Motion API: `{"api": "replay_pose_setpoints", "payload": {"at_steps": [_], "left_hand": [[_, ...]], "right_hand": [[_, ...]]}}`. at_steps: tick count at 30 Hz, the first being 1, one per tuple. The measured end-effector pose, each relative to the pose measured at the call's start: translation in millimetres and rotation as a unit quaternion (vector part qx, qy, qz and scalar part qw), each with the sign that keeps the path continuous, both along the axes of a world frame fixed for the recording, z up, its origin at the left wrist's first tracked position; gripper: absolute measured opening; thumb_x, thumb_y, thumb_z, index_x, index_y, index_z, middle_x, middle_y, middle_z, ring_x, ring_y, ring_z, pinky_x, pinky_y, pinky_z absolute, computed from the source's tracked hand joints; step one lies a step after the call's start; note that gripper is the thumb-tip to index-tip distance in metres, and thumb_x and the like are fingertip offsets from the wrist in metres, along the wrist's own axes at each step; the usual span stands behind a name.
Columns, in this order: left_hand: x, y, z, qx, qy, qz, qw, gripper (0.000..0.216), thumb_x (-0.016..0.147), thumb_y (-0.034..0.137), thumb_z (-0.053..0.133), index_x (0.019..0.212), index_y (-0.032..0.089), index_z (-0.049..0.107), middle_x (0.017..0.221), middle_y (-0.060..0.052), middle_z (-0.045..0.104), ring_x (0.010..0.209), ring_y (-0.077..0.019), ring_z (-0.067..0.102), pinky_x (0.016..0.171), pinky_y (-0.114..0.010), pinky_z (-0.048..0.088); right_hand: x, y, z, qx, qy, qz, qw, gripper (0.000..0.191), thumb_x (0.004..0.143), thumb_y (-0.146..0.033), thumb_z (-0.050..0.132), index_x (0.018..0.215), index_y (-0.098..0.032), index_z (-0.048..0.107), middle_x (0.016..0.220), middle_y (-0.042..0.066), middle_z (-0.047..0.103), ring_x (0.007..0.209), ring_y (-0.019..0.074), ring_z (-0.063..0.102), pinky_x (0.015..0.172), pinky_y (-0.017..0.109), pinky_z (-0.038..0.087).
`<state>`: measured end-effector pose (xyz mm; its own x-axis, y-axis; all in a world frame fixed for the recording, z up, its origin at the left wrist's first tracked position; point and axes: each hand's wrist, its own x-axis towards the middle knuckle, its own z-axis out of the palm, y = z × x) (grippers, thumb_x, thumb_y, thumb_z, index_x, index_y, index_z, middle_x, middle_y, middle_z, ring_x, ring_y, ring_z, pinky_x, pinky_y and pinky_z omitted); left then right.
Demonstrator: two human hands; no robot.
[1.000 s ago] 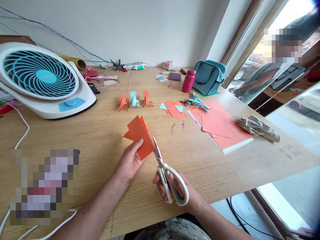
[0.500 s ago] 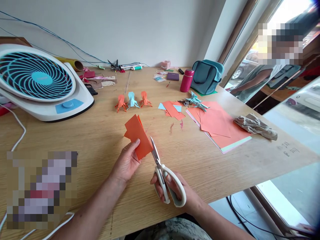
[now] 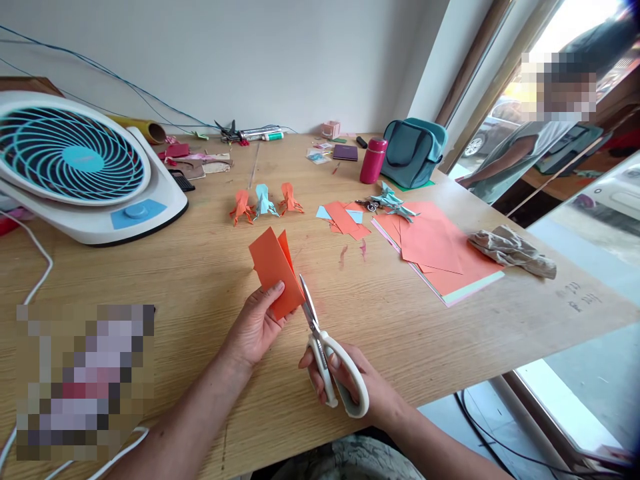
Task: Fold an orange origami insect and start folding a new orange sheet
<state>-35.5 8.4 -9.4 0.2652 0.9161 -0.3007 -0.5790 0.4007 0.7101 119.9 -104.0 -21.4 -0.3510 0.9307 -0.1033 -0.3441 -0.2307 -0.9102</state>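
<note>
My left hand (image 3: 255, 327) pinches a folded orange paper (image 3: 274, 265) by its lower corner, thumb on the front, and holds it upright over the wooden table (image 3: 200, 280). In my right hand (image 3: 350, 383) are white-handled scissors (image 3: 325, 350), fingers through the loops. Their blades point up and to the left and touch the paper's lower right edge.
A white and teal fan (image 3: 80, 167) stands at the left with white cables. Three small origami figures (image 3: 265, 202) sit mid-table. Orange and blue paper scraps (image 3: 345, 219), a stack of orange sheets (image 3: 435, 250), a crumpled cloth (image 3: 513, 248), a pink bottle (image 3: 373, 161) and a teal bag (image 3: 414, 152) lie right.
The scissors have shifted left and closer to the paper's edge. My left hand has turned the paper slightly, keeping it upright.
</note>
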Motion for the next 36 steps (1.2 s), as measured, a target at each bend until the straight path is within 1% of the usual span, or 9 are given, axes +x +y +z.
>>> {"api": "replay_pose_setpoints", "payload": {"at_steps": [4,9,13,20,25,31,36], "left_hand": [[1,-1,3.1,0.005,-0.008,0.002,1.0,0.019,0.075,0.018,0.08,0.092,0.016,0.073,0.094,-0.004,0.079,0.079,-0.0153,0.074,0.064,-0.02,0.058],[3,-2,5.9,0.004,-0.022,0.001,1.0,0.012,0.08,0.013,0.075,0.092,0.015,0.074,0.094,-0.005,0.08,0.082,-0.0146,0.074,0.07,-0.021,0.059],[4,-2,4.9,0.014,-0.021,0.004,1.0,0.012,0.081,0.013,0.073,0.094,0.014,0.075,0.093,-0.005,0.08,0.081,-0.0142,0.074,0.074,-0.021,0.06],[2,0,1.0,0.032,-0.025,0.0,0.999,0.013,0.08,0.013,0.076,0.093,0.012,0.076,0.09,-0.005,0.08,0.073,-0.0118,0.073,0.077,-0.021,0.061],[-1,2,-0.5,0.029,-0.017,-0.001,0.999,0.017,0.076,0.015,0.08,0.093,0.012,0.077,0.093,-0.006,0.08,0.077,-0.0133,0.074,0.073,-0.019,0.061],[-2,2,2.1,0.019,-0.012,0.017,1.0,0.017,0.071,0.014,0.084,0.086,0.014,0.076,0.088,-0.004,0.08,0.078,-0.0148,0.074,0.063,-0.017,0.06],[0,2,5.2,0.014,-0.005,0.02,1.0,0.019,0.068,0.014,0.086,0.085,0.013,0.076,0.087,-0.005,0.08,0.075,-0.0147,0.074,0.068,-0.019,0.062]], "right_hand": [[0,-1,-1.1,0.001,0.017,0.005,1.0,0.065,0.083,-0.075,0.057,0.099,-0.013,0.067,0.069,0.0,0.055,0.054,0.0087,0.049,0.053,0.023,0.039],[1,-2,-6.4,-0.005,0.052,0.011,0.999,0.062,0.086,-0.071,0.057,0.106,-0.013,0.066,0.073,0.001,0.056,0.057,0.0099,0.051,0.053,0.023,0.039],[1,-2,-7.8,-0.004,0.061,0.009,0.998,0.06,0.087,-0.069,0.057,0.106,-0.014,0.066,0.071,0.001,0.056,0.057,0.0103,0.051,0.054,0.024,0.039],[0,-2,-10.6,-0.002,0.068,-0.001,0.998,0.059,0.088,-0.068,0.056,0.106,-0.013,0.067,0.069,0.0,0.055,0.056,0.0091,0.05,0.052,0.021,0.04],[-2,-1,-9.5,-0.002,0.071,-0.005,0.997,0.061,0.086,-0.07,0.058,0.099,-0.011,0.068,0.064,-0.001,0.055,0.05,0.007,0.049,0.047,0.019,0.036],[-5,0,-5.9,-0.004,0.068,-0.017,0.998,0.062,0.084,-0.071,0.059,0.093,-0.011,0.069,0.062,-0.001,0.054,0.047,0.0062,0.048,0.047,0.018,0.036],[-6,1,-6.0,0.001,0.076,-0.015,0.997,0.065,0.083,-0.073,0.058,0.094,-0.01,0.068,0.062,-0.001,0.054,0.047,0.0061,0.047,0.046,0.018,0.037]]}}
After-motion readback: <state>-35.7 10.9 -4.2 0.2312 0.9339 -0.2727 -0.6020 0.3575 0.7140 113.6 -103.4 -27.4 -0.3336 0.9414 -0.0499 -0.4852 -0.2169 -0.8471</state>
